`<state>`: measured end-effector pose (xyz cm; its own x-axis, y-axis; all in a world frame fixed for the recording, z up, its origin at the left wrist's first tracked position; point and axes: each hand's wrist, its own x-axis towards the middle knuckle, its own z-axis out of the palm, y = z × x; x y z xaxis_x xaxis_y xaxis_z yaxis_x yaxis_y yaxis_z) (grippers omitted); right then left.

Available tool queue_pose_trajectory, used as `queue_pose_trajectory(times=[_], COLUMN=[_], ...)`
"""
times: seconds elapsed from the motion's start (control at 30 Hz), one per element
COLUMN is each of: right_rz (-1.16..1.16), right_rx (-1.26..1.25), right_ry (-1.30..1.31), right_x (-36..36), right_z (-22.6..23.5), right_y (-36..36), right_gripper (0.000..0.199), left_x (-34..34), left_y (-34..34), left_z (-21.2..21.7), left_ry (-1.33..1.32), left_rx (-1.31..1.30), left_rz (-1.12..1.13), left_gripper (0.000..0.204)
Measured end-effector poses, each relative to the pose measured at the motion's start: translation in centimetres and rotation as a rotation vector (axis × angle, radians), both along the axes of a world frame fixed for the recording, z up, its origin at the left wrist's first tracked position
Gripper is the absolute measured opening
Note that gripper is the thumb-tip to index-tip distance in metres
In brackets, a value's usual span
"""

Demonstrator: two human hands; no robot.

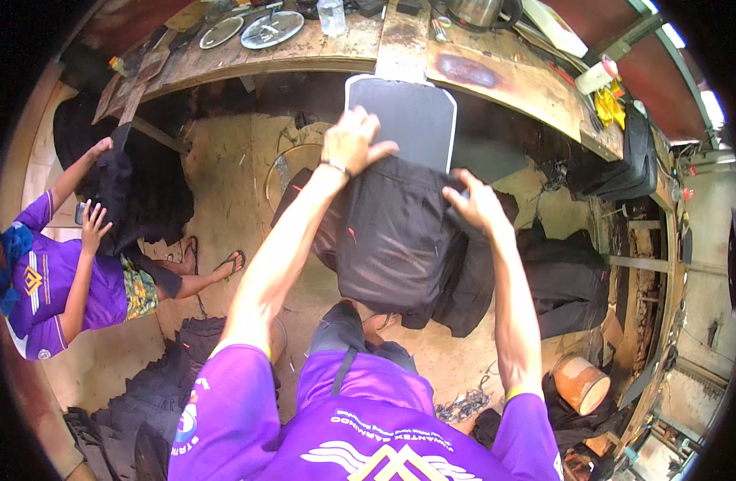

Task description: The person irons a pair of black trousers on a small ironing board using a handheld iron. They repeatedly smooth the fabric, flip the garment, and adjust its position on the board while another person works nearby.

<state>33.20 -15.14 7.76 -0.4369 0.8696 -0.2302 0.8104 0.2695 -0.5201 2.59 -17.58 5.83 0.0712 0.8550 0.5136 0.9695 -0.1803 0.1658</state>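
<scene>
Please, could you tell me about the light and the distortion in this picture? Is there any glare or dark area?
Head view: the workbench's front edge bows into an arc, and the corners are black; head view again: white glare in the upper-right gap, a pale sheen on the black cloth between the hands and the person's body, dark shadow beneath the bench.

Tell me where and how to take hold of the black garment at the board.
Probably at both ends of the upper edge of the black garment, one hand from each side: that edge spans the dark board from side to side. The right hand is at the right end.
</scene>
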Motion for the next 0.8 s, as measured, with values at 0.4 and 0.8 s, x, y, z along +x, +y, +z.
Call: queue_pose_trajectory(times=[0.4,0.8], right_rz=[0.084,0.008], right_rx=[-0.547,-0.193], right_ry=[-0.168,-0.062], right_x=[3.4,-0.9], right_z=[-5.8,-2.4], right_y=[-3.0,10.5], right_gripper=[0.078,0.073], left_x=[6.1,1.7], left_y=[-7.4,10.4], left_z=[-5.8,-7.2], left_ry=[-0.099,0.098], left_rx=[-0.518,-0.359], left_rz=[-0.259,-0.186], left_gripper=[0.103,0.101])
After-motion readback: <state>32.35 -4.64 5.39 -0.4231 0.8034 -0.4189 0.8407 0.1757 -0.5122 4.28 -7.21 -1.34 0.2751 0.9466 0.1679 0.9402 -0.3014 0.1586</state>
